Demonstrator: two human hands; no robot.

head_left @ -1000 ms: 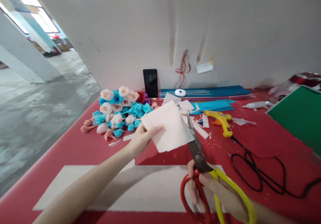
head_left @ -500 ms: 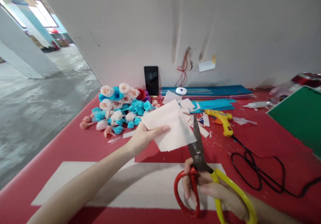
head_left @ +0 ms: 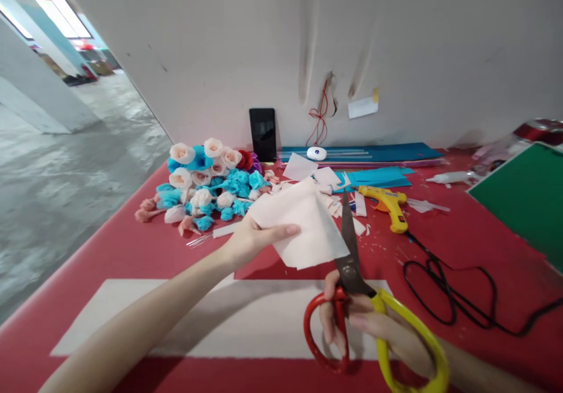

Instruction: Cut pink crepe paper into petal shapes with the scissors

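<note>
Between the thumb and fingers of my left hand (head_left: 259,234) is a pale pink piece of crepe paper (head_left: 308,229), held up above the table. My right hand (head_left: 373,322) grips a pair of scissors (head_left: 352,270) with one red and one yellow handle loop. The blades point up and away, right at the paper's lower right corner; part of one blade is hidden behind that corner. Under both arms lies a long pale sheet of paper (head_left: 264,328), flat on the red table (head_left: 145,258).
Paper flowers (head_left: 211,182) in pink, white and blue are heaped at the back left. A black phone (head_left: 263,135) leans on the wall. Paper scraps, blue strips (head_left: 373,177) and a yellow glue gun (head_left: 391,205) with its black cord lie to the right, near a green board (head_left: 523,199).
The scissors have shifted slightly relative to the paper's corner, and the paper looks a little more folded. The whole view has moved slightly. Both hands keep their holds.
</note>
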